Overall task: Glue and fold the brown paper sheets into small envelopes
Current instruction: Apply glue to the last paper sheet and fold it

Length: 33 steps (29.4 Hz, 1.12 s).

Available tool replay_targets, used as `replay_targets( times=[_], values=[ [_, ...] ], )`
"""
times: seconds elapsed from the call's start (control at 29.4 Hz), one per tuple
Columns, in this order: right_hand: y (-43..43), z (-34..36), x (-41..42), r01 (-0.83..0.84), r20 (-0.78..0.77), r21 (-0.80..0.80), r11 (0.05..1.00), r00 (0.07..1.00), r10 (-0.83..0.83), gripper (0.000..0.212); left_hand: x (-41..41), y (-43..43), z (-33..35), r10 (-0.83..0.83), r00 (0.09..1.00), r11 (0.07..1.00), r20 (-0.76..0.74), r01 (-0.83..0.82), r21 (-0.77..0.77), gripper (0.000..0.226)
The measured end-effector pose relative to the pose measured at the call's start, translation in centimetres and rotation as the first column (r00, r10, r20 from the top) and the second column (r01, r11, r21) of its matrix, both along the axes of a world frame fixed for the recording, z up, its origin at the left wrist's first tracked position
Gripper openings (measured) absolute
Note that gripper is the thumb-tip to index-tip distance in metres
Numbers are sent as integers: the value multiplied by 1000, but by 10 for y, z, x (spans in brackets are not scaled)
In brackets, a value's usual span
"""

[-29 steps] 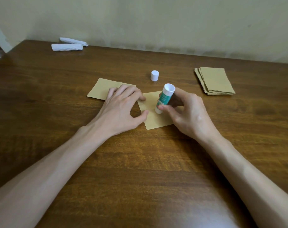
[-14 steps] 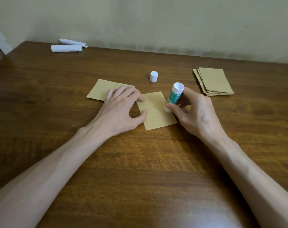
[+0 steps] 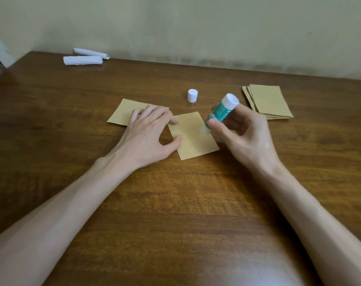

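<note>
My right hand (image 3: 249,139) grips one green-and-white glue stick (image 3: 221,111), thumb and fingers curled round the barrel. The stick is tilted, with its tip at the right edge of one brown paper sheet (image 3: 193,139) lying flat at centre. My left hand (image 3: 148,137), fingers spread, presses that sheet's left edge. Under its fingers I note a second sheet (image 3: 124,114). One white cap (image 3: 192,96) stands just beyond. One stack of sheets (image 3: 270,102) lies to the right. Two white paper rolls (image 3: 82,60) lie on the table (image 3: 175,203), far left.

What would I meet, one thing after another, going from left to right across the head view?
white paper rolls → single brown sheet → white cap → glue stick → stack of brown sheets. The middle sheet lies level with the cap, so it is left out.
</note>
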State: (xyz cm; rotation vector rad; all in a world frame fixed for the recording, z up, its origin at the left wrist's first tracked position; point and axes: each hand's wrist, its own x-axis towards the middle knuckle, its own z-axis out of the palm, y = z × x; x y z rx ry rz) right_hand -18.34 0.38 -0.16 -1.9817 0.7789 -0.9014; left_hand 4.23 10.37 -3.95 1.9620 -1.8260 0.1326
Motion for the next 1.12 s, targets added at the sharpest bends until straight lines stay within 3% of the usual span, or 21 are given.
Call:
replay_targets(
  times=[0.1, 0.31, 0.44, 0.61, 0.75, 1.12],
  values=[
    [1, -7, 9, -45, -87, -70, 997, 995, 39, 26, 0, 0, 1, 3, 1000, 1000, -2, -3, -6, 39],
    [2, -15, 14, -76, -177, -62, 995, 982, 64, 29, -1, 0, 2, 5, 1000, 1000, -9, -5, -5, 40],
    [4, -15, 19, -46, -186, -100, 994, 982, 27, 46, -2, -1, 3, 5, 1000, 1000, 5, -5, 6, 42],
    [3, -13, 18, -41, -224, -143, 989, 975, 8, 26, -1, -1, 2, 7, 1000, 1000, -1, -7, -4, 42],
    [6, -11, 16, -79, -269, -167, 983, 963, 32, 27, -1, -1, 1, 11, 1000, 1000, -3, -11, 8, 42],
    [9, -9, 9, 48, -232, -271, 961, 966, -114, 24, -1, -2, 0, 9, 1000, 1000, -19, -9, -5, 42]
  ],
)
